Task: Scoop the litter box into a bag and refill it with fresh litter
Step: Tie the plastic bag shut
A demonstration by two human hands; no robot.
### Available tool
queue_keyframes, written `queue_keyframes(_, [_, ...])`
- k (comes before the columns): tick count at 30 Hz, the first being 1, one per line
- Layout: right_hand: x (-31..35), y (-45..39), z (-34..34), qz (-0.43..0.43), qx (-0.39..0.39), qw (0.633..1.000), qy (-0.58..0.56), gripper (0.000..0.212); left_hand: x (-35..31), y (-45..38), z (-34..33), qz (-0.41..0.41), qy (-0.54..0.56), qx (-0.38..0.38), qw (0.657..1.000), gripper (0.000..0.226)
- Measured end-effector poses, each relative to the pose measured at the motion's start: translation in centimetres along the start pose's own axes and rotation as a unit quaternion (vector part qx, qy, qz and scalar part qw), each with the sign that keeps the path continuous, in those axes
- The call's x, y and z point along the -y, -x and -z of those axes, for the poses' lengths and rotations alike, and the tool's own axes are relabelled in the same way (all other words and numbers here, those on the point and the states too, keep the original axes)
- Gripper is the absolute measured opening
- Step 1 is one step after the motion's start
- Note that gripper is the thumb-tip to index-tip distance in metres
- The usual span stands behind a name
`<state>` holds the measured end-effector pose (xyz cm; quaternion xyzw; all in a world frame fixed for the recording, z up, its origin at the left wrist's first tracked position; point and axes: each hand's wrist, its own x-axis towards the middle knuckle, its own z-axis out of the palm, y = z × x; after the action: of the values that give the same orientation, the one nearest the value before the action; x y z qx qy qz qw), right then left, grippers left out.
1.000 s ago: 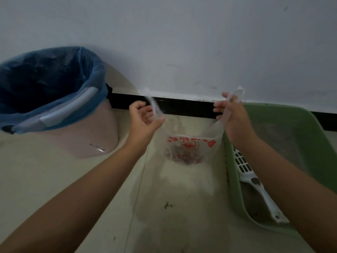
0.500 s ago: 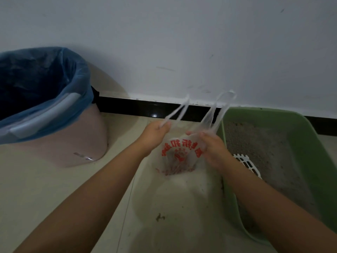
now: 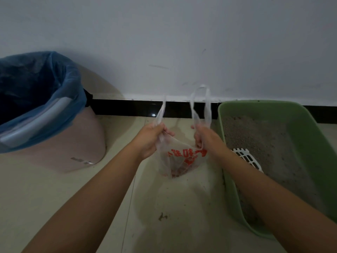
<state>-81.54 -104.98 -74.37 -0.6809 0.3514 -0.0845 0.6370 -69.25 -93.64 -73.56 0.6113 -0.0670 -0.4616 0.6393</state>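
Observation:
A thin clear plastic bag with red print hangs between my hands above the floor, dark clumps at its bottom. My left hand grips the bag's left side just below its handle loop. My right hand grips the right side, and both handle loops stick up above my fists. The green litter box stands to the right, holding grey litter. A white slotted scoop lies in the litter, partly hidden by my right forearm.
A pink waste bin lined with a blue bag stands at the left against the wall. A black skirting board runs along the wall's foot. The tiled floor under the bag has specks of dirt.
My hands came down and closer together, sliding from the handle loops to the bag's neck. The loops now stand free above my fists, and the bag hangs lower.

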Motion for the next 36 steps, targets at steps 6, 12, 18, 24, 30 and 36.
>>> queue_keyframes(6, [0.3, 1.1, -0.1, 0.041, 0.095, 0.987, 0.121, 0.039, 0.4, 1.0, -0.5, 0.032, -0.322, 0.105, 0.940, 0.011])
queue_keyframes(12, [1.0, 0.8, -0.6, 0.051, 0.141, 0.925, 0.348, 0.024, -0.2, 1.1, 0.6, 0.019, -0.328, 0.224, 0.918, 0.066])
queue_keyframes(18, [0.3, 0.8, -1.1, -0.003, 0.195, 0.883, 0.427, 0.031, 0.4, 1.2, -0.6, 0.003, -0.205, 0.098, 0.974, 0.040])
queue_keyframes(24, [0.6, 0.3, 0.7, -0.023, 0.165, 0.942, 0.293, 0.015, -0.3, 2.1, 0.3, -0.010, -0.329, 0.216, 0.919, 0.034])
queue_keyframes(30, [0.7, 1.4, 1.5, -0.023, 0.140, 0.986, 0.084, 0.016, 0.7, 1.8, -1.1, -0.204, -0.341, -0.024, 0.917, 0.014])
queue_keyframes(36, [0.6, 0.8, 1.0, -0.093, 0.122, 0.987, -0.041, 0.044, 0.5, 1.2, -2.1, -0.198, -0.143, -0.069, 0.967, 0.034])
